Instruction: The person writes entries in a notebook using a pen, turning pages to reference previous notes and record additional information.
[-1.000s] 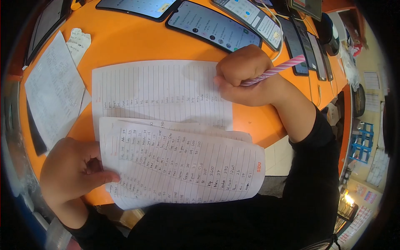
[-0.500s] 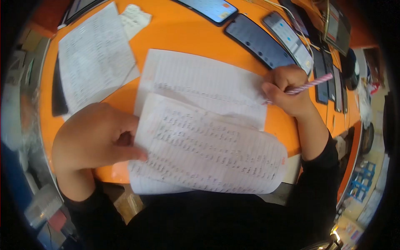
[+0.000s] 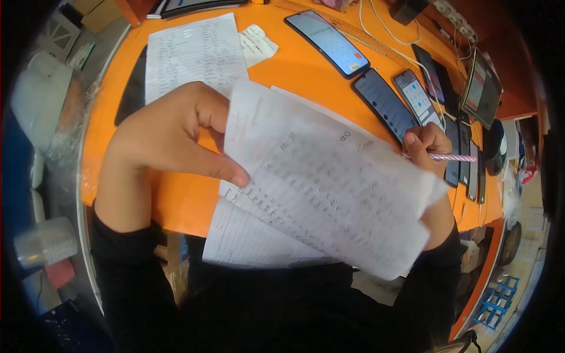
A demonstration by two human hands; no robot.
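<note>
My left hand (image 3: 182, 138) grips the left side of a lined notebook (image 3: 318, 182), thumb on top of its handwritten pages. The notebook's upper leaves are lifted and tilted, and their right edge covers part of my right wrist. Part of another page shows below them at the lower left. Closed around a pink-and-white striped pen (image 3: 453, 157), my right hand (image 3: 426, 144) is at the right edge of the pages, beside a dark phone (image 3: 385, 106).
A handwritten sheet (image 3: 194, 56) and a torn paper scrap (image 3: 257, 45) lie at the back left of the orange table (image 3: 176, 203). A lit phone (image 3: 328, 44), a smaller phone (image 3: 418, 97), several other phones and white cables crowd the right side. Stacked plastic containers (image 3: 47, 241) stand at far left.
My left hand has raised the notebook's leaves, which now cover the page that was open behind them. The pen has turned to nearly level. The whole view has shifted.
</note>
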